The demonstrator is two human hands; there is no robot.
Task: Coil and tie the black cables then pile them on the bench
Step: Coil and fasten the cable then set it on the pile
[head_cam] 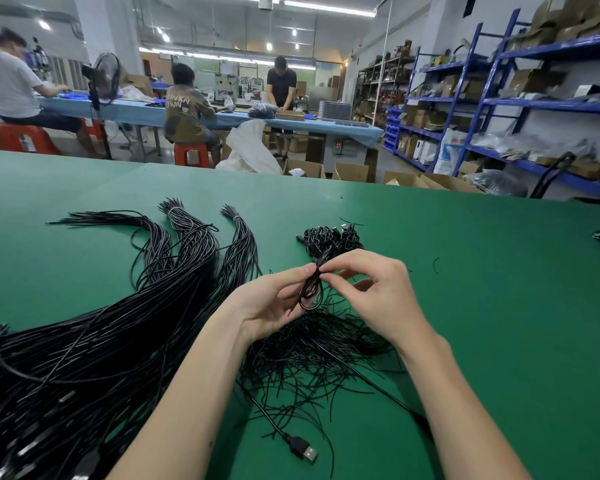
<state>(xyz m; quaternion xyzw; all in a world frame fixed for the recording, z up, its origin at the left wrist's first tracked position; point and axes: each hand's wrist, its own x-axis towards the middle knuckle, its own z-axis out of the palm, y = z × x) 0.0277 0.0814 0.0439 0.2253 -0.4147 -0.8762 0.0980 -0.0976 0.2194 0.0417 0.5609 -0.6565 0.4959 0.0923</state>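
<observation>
- Right now my left hand (274,299) and right hand (371,292) meet above the green tabletop (499,271), each pinching the same small coiled cable (310,289) between thumb and fingertips
- Its thin, glossy black loops hang between my palms
- Just beyond lies a pile of tied coils (331,239)
- Long straight cable bundles (118,323) fan out left; short black ties (312,355) scatter beneath my wrists

cables (94,341): glossy black plastic | bench (499,306): matt green
</observation>
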